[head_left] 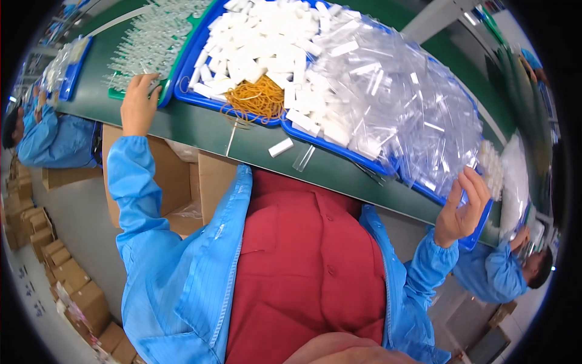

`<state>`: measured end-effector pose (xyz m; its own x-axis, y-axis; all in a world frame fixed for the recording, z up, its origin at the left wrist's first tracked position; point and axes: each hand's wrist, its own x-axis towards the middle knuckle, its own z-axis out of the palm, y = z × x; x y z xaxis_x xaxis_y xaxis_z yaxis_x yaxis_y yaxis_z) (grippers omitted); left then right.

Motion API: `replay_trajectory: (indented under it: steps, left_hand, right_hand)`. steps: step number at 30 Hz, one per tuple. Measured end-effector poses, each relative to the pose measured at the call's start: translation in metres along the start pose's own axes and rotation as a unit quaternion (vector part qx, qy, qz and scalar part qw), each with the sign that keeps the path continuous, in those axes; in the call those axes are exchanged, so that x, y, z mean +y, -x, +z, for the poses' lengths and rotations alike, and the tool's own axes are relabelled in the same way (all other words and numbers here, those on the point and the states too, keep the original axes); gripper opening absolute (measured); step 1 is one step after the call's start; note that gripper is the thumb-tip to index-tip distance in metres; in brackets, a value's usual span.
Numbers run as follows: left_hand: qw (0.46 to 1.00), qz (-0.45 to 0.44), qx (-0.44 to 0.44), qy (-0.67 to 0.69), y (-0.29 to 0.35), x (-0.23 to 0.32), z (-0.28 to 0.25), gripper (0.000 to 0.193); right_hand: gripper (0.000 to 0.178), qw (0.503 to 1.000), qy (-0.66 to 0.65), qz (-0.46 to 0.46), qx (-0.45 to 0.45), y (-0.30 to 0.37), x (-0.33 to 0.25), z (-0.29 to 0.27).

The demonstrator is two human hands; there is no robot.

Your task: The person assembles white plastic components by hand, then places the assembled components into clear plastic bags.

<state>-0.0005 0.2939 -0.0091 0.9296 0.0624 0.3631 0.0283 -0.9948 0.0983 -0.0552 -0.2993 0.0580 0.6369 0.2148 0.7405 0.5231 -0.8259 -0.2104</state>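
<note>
At the near end of a green tray (116, 94), my left hand (138, 106) rests by a heap of thin clear pieces (151, 45). Its thumb and forefinger are apart, and I make out nothing held between them. On the right, my right hand (465, 209) hovers at the near edge of a pile of clear plastic sleeves (400, 97). Its fingers are loosely curved with the thumb apart. One white block (280, 147) and one clear sleeve (304, 158) lie on the green tabletop (200, 134) in front of me.
Blue trays (180, 85) hold white blocks (254, 42), the sleeves and a bundle of yellow rubber bands (257, 99). Thin dark tools (370, 174) lie by the table edge. An open cardboard box (167, 176) stands below. Co-workers in blue sit at left (57, 139) and right (500, 270).
</note>
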Motion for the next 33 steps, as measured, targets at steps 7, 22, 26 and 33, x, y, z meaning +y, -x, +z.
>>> replay_trajectory:
  steps: [7, 22, 26, 33]
  left_hand:
    - [0.999, -0.031, -0.018, -0.023, -0.005, 0.003, 0.010, 0.029]
    - [0.903, 0.163, 0.233, 0.321, 0.072, 0.129, 0.042, 0.038]
    - [0.866, 0.170, 0.198, 0.426, 0.071, 0.159, 0.052, 0.040]
    - [0.688, 0.285, -0.111, 0.658, 0.052, 0.187, 0.011, 0.038]
  right_hand:
    - [0.033, 0.980, -0.170, -0.023, -0.104, 0.039, -0.054, 0.038]
    - [0.030, 0.879, 0.018, -0.312, -0.360, 0.004, -0.155, 0.168]
    - [0.027, 0.885, -0.061, -0.277, -0.369, -0.015, -0.149, 0.158]
    - [0.034, 0.803, -0.467, 0.369, 0.029, -0.026, -0.148, 0.111]
